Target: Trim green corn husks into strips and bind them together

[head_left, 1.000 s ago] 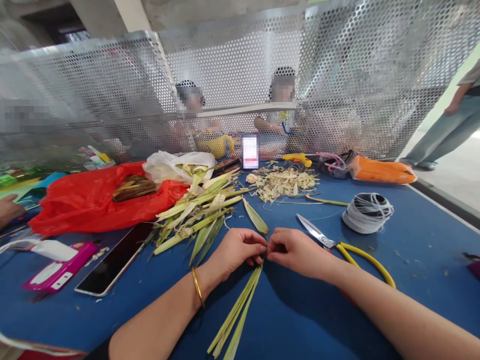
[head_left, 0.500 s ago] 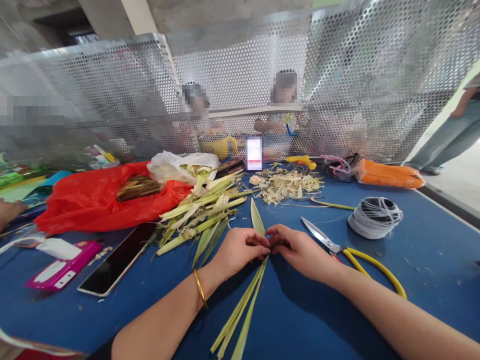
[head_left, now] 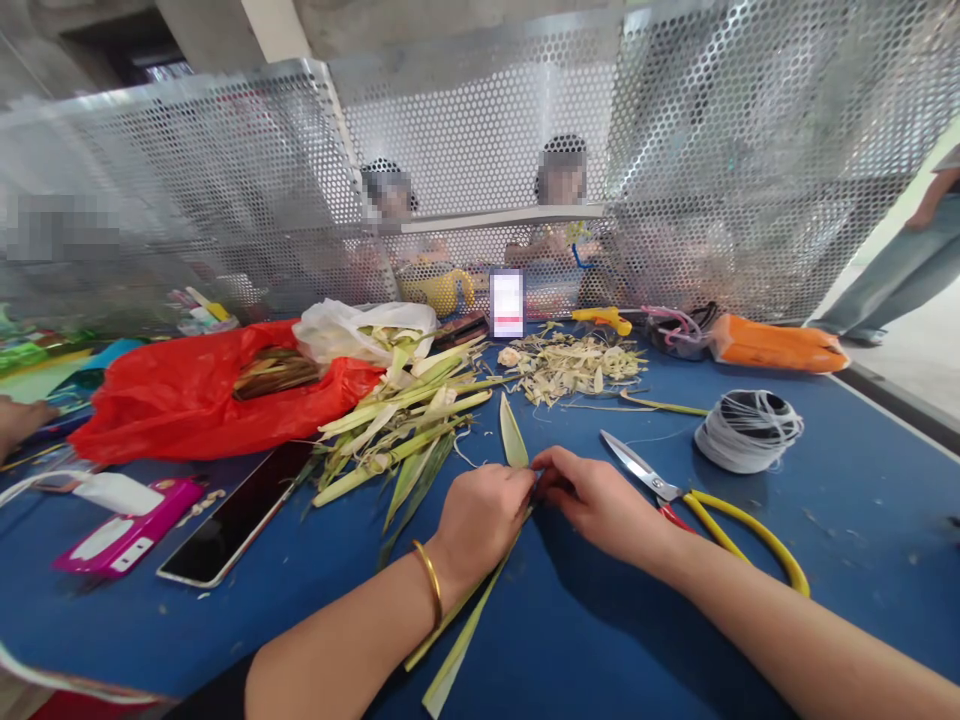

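Long pale-green leaf strips (head_left: 466,640) run from between my hands toward the near edge of the table, and a pointed leaf tip (head_left: 513,432) sticks out beyond my fingers. My left hand (head_left: 487,515), with a gold bangle at the wrist, is closed on the strips with its knuckles up. Touching it at the fingertips, my right hand (head_left: 581,490) pinches the same bundle. The exact grip point is hidden by my fingers. Right of my right hand lie open scissors (head_left: 667,490) with yellow handles.
A heap of leaf strips (head_left: 405,420) lies left of centre beside a red plastic bag (head_left: 187,400). Behind are leaf scraps (head_left: 585,365) and a propped phone (head_left: 507,303). A dark phone (head_left: 232,520) lies left; a thread spool (head_left: 750,430) stands right. Perforated panels (head_left: 480,110) border the back.
My left hand has rolled over and come lower, so its back now covers the upper part of the strips. The strips' loose ends have shifted slightly left. My right hand has barely moved.
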Available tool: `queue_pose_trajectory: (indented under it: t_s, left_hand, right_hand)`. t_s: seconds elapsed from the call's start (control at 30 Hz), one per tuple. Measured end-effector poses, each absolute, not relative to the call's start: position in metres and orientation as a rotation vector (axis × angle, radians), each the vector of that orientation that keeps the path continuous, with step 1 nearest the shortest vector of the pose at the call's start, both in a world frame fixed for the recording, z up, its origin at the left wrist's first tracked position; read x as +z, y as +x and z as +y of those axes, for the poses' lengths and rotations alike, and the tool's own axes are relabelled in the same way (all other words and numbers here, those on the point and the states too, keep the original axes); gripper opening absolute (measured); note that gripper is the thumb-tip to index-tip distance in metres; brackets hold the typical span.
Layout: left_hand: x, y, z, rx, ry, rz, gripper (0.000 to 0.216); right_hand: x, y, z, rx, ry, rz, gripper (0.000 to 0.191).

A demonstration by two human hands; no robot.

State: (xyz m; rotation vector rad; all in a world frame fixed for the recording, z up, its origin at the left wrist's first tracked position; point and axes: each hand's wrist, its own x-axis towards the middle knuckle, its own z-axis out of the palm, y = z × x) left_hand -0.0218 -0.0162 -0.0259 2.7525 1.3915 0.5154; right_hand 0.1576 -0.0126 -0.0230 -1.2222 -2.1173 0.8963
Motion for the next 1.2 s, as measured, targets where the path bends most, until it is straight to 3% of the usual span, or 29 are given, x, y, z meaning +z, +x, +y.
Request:
queue_pose_trajectory:
  t_s: [0.47,0.73,1.2]
  left_hand:
    - [-0.0266,-0.0220,-0.0182,0.893,2.869,1.207,0.025]
    - [-0.0292,-0.0250,-0.0158,1.065,2.621,1.221,0.014]
    - [-0.0258,-0.0241,-0.0147,0.950,2.458,1.255,0.015]
  right_hand:
    - [-0.0294,0.1572,-0.0078,0.984,-1.317,-1.895,0.013]
    - [-0.0331,0.1605,-0.0040,1.035,-1.293,-1.854,0.007]
    - [-0.0297,0.1588,-0.0055,1.102,-1.222,-1.857,0.015]
